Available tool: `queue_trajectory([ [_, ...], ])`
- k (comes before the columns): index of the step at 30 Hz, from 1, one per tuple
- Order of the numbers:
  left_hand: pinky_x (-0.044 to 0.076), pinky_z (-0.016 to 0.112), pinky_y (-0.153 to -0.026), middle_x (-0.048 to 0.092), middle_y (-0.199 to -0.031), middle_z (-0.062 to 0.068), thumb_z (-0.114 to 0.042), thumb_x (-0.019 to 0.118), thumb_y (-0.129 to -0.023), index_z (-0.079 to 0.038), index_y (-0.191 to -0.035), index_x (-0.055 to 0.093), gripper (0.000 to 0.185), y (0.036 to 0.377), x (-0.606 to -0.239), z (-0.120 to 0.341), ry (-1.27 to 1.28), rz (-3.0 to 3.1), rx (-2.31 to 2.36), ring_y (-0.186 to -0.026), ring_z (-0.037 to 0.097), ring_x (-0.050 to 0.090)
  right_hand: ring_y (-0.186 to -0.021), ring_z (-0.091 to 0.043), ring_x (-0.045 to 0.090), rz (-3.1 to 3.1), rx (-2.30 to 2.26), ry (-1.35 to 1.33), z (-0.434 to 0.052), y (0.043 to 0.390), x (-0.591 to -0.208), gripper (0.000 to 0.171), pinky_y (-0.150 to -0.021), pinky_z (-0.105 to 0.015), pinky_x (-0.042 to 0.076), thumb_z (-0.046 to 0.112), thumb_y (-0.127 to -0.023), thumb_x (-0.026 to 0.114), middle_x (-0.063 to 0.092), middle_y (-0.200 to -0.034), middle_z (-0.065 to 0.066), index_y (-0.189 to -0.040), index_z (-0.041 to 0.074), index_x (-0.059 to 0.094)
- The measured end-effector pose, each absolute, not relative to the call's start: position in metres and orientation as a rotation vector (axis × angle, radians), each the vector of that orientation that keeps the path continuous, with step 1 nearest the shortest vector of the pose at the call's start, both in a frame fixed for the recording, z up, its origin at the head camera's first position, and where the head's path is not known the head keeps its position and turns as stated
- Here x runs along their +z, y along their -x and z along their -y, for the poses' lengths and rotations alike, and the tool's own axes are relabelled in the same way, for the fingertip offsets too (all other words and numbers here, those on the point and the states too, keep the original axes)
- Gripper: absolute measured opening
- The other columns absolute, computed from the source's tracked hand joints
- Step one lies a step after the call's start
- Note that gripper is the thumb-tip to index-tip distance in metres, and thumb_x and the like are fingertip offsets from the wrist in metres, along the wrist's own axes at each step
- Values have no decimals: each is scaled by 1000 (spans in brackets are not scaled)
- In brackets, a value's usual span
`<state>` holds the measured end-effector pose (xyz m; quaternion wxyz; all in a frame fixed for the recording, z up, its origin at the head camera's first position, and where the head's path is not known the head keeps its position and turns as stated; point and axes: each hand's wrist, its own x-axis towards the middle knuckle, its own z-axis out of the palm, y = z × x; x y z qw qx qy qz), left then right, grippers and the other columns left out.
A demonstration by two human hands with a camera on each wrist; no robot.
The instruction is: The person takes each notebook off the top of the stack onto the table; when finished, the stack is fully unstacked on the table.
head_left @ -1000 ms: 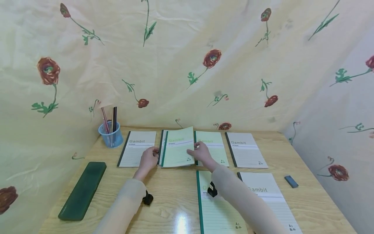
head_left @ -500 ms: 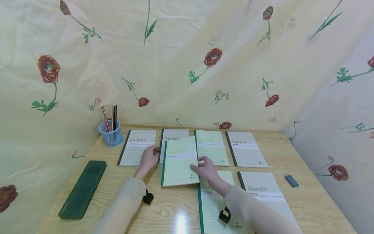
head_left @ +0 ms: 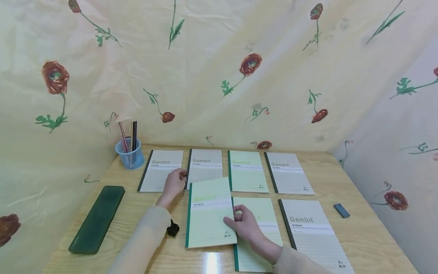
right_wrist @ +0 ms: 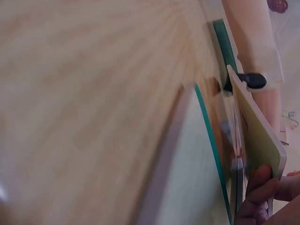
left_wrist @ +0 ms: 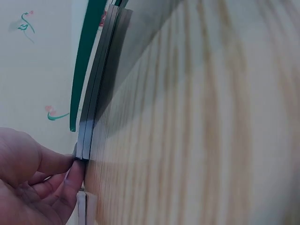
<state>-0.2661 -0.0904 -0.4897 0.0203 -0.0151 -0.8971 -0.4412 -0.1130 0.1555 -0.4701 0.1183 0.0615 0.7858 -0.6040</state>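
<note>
In the head view my right hand (head_left: 247, 224) pinches a pale green notebook (head_left: 210, 213) with a green spine by its right edge, thumb on the cover. The right wrist view shows this notebook (right_wrist: 258, 129) raised off the table and tilted. My left hand (head_left: 174, 183) reaches to the lower left corner of a white notebook (head_left: 205, 167) with a black spine in the back row. Seen from the left wrist, thumb and fingers pinch the end of that dark spine (left_wrist: 96, 84). Under the held notebook's right side lies another green notebook (head_left: 258, 247), partly covered.
Along the back lie another white notebook (head_left: 164, 163), a green one (head_left: 248, 171) and a white one (head_left: 289, 173). A larger white notebook (head_left: 315, 232) is front right, near a blue eraser-like block (head_left: 341, 210). On the left stand a pencil cup (head_left: 131, 156) and a dark green case (head_left: 97, 219).
My right hand has drawn the green notebook off the white one and toward me, uncovering the white cover. The left hand has stayed at the same corner.
</note>
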Motion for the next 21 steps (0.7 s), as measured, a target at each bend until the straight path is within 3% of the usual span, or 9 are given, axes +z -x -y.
queue_trajectory([
  [14, 51, 43, -89, 66, -114, 17, 6, 54, -95, 4, -121, 63, 29, 267, -489, 92, 41, 2790, -1377, -104, 31, 62, -70, -20, 68, -2269, -1776, -113, -144, 82, -479, 45, -63, -32, 53, 14, -91, 74, 70, -82, -7, -119, -9, 47],
  [21, 51, 44, -90, 66, -114, 17, 6, 55, -94, 5, -121, 63, 28, 267, -489, 92, 61, 2783, -1376, -104, 31, 62, -44, -11, 48, -2266, -1742, -15, -143, 76, -481, 50, -47, -24, 45, 21, -90, 76, 62, -68, -2, -118, -7, 46],
])
